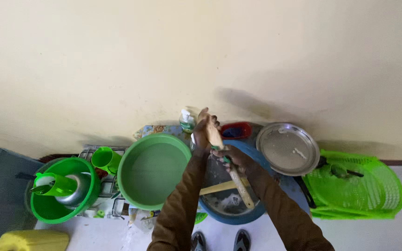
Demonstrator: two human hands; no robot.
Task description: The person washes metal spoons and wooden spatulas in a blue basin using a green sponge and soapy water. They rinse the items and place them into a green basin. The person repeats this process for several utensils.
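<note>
Nearest the person, two dark shoes [219, 241] stand on the pale floor at the foot of a blue basin [231, 218]. A yellow jerrycan [31, 241] lies at the lower left.

Both brown sleeves reach forward over the blue basin. A long wooden spatula [238, 179] slants across it, blade end raised away from the person, handle end pointing down toward the basin's near rim. A second wooden stick [219, 187] lies crosswise under it in the basin.

Right hand [233, 157]: fingers curled shut around the spatula's shaft, with a bit of green scrubber [220, 149] showing at the grip.

Left hand [204, 128]: wrapped over the spatula's broad blade near the top, fingers closed on it.

Left of the basin, just beside it: a large green bowl [153, 169] with cloudy water inside. Further left, a green mug [105, 159], then a green tub [61, 195] with a steel pot and a green cup in it.

Right of the basin: a round steel plate [288, 148], and beyond it a bright green mesh basket [359, 186] lying on the floor.

Behind the hands: a soap dispenser bottle [188, 120] and a small red bowl [236, 130], both close under the cream wall [201, 51].
</note>
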